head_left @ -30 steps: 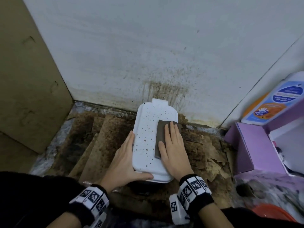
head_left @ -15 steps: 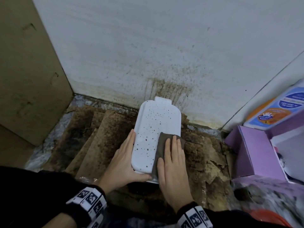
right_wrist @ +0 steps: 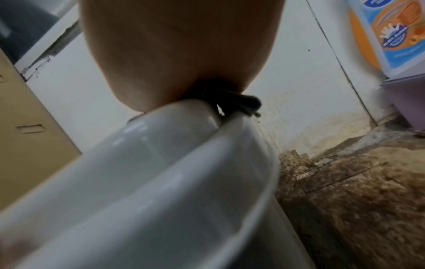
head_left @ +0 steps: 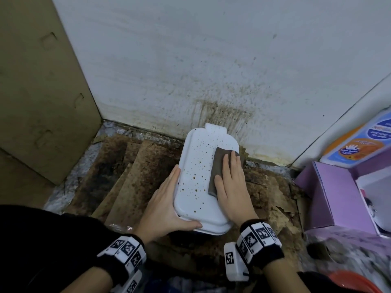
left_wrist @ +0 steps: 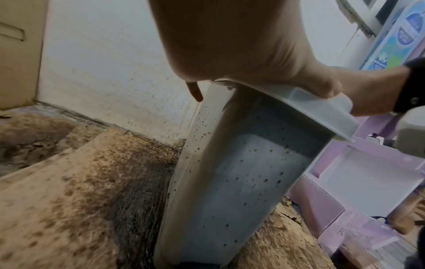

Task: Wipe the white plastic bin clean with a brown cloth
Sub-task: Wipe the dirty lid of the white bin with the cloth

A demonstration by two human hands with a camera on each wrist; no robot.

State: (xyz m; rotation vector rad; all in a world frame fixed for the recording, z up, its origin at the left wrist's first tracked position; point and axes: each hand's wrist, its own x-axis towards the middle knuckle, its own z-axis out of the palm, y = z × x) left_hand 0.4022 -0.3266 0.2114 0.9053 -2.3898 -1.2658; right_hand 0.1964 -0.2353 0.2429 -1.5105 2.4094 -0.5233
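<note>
The white plastic bin (head_left: 196,182) stands upside down on the floor, its upturned base speckled with brown spots. My left hand (head_left: 167,199) braces it, with straight fingers along its left side and the thumb across the near rim. My right hand (head_left: 232,182) lies flat on a folded brown cloth (head_left: 218,166) and presses it onto the right part of the base. In the left wrist view my left hand (left_wrist: 230,45) covers the bin's (left_wrist: 241,182) near corner. In the right wrist view my right hand (right_wrist: 179,54) hides most of the cloth (right_wrist: 241,103) on the bin (right_wrist: 161,182).
A stained white wall (head_left: 222,111) rises just behind the bin. Soiled cardboard sheets (head_left: 131,176) cover the floor. A tall cardboard panel (head_left: 38,81) closes the left side. An open purple box (head_left: 330,193) and a bottle with a blue and orange label (head_left: 359,144) stand at the right.
My right hand slid the cloth toward the bin's near end, then back up toward the far end. My left hand kept its place on the bin.
</note>
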